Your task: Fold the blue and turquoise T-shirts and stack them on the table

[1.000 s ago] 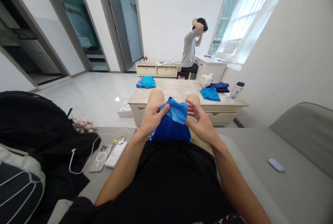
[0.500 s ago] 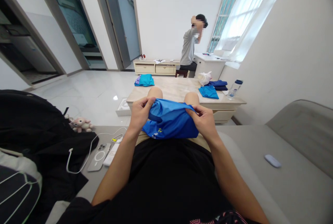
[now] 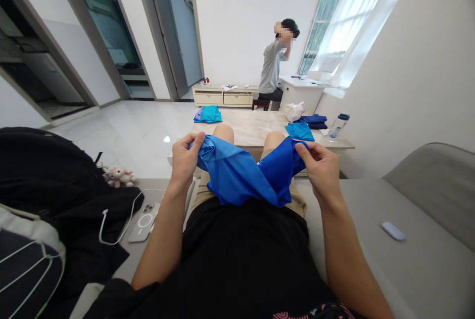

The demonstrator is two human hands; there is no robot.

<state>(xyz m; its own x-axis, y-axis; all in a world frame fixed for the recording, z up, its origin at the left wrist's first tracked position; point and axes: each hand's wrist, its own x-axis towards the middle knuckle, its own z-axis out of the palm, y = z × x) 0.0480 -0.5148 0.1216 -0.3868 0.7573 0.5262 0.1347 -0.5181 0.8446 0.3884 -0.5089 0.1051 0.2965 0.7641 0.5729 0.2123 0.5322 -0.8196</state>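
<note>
A blue garment (image 3: 241,173), lighter on the left and deeper blue on the right, is stretched between my hands above my lap. Its kind is hard to make out because it is bunched and partly turned over. My left hand (image 3: 186,156) pinches a rolled corner at the left end. At the other end, my right hand (image 3: 319,165) grips the dark blue edge between thumb and fingers. The cloth's middle sags toward my black shirt, over my knees.
Ahead stands a low table (image 3: 248,128) with folded clothes (image 3: 208,114), more blue cloth (image 3: 300,131), a plastic bag (image 3: 294,111) and a water bottle (image 3: 338,127). A phone (image 3: 144,222) and black backpack (image 3: 48,175) lie left. Another person (image 3: 272,67) sits by the window.
My hands have moved apart, the right one farther out to the right. The garment is pulled wider and turned, so its yellow and white print no longer shows.
</note>
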